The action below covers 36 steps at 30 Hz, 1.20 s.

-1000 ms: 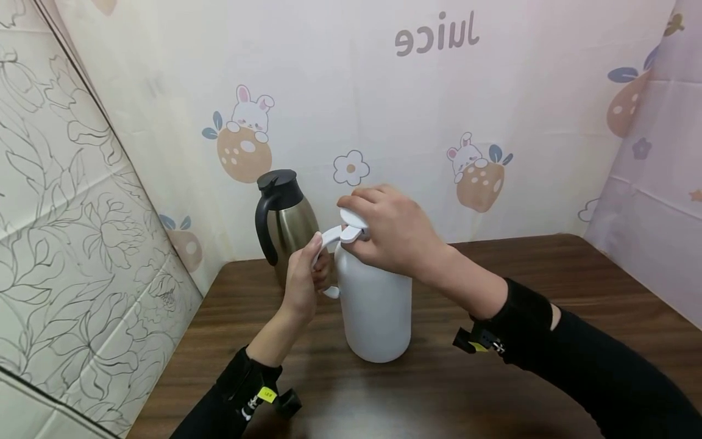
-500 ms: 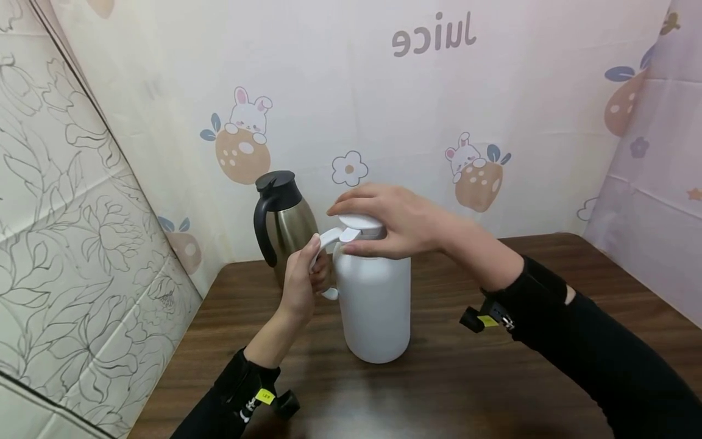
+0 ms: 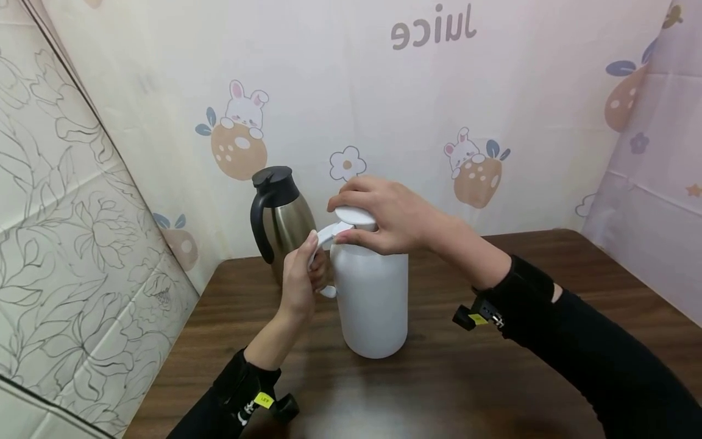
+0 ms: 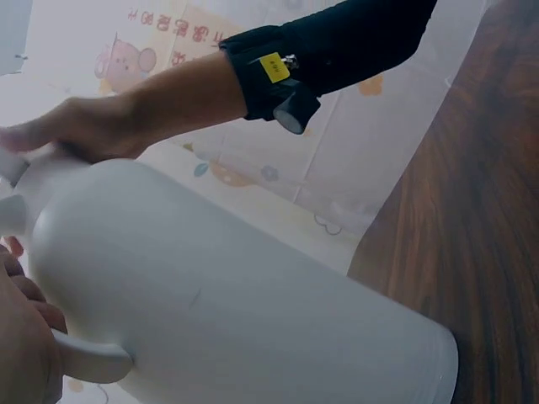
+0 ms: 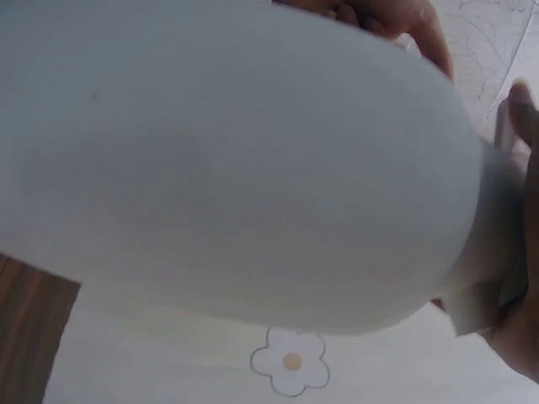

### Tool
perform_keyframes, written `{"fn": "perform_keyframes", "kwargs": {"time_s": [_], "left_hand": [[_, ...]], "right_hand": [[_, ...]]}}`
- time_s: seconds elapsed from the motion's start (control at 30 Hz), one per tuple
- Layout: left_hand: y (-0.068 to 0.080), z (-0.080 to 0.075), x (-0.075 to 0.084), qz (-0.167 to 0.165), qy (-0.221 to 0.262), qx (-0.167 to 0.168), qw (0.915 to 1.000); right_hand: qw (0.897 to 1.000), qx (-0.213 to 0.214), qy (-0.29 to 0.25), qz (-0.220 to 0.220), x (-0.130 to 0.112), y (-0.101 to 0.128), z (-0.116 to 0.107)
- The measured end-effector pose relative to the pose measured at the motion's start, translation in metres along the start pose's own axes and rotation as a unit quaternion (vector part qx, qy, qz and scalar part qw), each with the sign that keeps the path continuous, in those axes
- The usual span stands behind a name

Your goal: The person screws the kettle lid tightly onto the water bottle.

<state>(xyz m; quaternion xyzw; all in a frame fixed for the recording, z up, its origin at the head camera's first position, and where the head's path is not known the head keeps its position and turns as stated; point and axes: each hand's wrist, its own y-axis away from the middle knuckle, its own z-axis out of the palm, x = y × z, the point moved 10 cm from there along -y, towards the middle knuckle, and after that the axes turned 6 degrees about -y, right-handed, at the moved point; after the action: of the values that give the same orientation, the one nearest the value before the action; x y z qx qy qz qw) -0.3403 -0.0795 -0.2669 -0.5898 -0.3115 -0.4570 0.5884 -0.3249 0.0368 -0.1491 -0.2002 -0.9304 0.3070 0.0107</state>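
Note:
A white thermos jug point(image 3: 374, 305) stands upright on the wooden table in the head view. Its curved white handle point(image 3: 328, 233) points left, and my left hand point(image 3: 299, 277) grips it with the thumb along the top. My right hand point(image 3: 386, 216) holds the jug's white lid point(image 3: 355, 216) from the right, thumb below its edge and fingers over the far side. Part of the lid is hidden behind that hand. In the left wrist view the jug body point(image 4: 227, 278) fills the middle, and the right hand point(image 4: 101, 126) is at its top. The right wrist view shows mostly the jug's side point(image 5: 236, 168).
Behind and to the left of the jug stands a steel thermos jug point(image 3: 287, 222) with a black lid and handle. The brown wooden table point(image 3: 466, 378) reaches back to a printed curtain point(image 3: 395, 110). A flower-patterned panel point(image 3: 82, 244) runs along the left.
My right hand has turned about the lid and shifted its grip, so more of the lid shows. My left hand keeps its hold on the handle. The view has shifted slightly.

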Motion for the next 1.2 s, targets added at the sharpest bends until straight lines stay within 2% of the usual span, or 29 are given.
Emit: {"fn": "perform_keyframes", "kwargs": {"time_s": [0.2, 0.43, 0.8, 0.93, 1.07, 1.2], "left_hand": [[0.007, -0.002, 0.004, 0.007, -0.022, 0.03, 0.9993], [0.014, 0.003, 0.009, 0.021, -0.038, 0.044, 0.9981], [0.022, 0.007, 0.017, 0.045, -0.033, 0.07, 0.996], [0.024, 0.006, 0.017, 0.048, -0.033, 0.073, 0.9957], [0.023, 0.008, 0.017, 0.049, -0.028, 0.059, 0.9966], [0.023, 0.011, 0.016, 0.054, -0.029, 0.043, 0.9972]], "right_hand": [[0.997, 0.018, 0.05, 0.063, -0.001, -0.002, 0.002], [0.988, 0.05, 0.088, 0.121, -0.001, 0.001, 0.0], [0.974, 0.062, 0.125, 0.177, -0.004, 0.004, -0.001], [0.973, 0.054, 0.13, 0.185, -0.005, 0.003, 0.001], [0.975, 0.052, 0.12, 0.182, -0.003, 0.004, 0.0], [0.983, 0.093, 0.077, 0.141, -0.001, 0.008, -0.004]]}}
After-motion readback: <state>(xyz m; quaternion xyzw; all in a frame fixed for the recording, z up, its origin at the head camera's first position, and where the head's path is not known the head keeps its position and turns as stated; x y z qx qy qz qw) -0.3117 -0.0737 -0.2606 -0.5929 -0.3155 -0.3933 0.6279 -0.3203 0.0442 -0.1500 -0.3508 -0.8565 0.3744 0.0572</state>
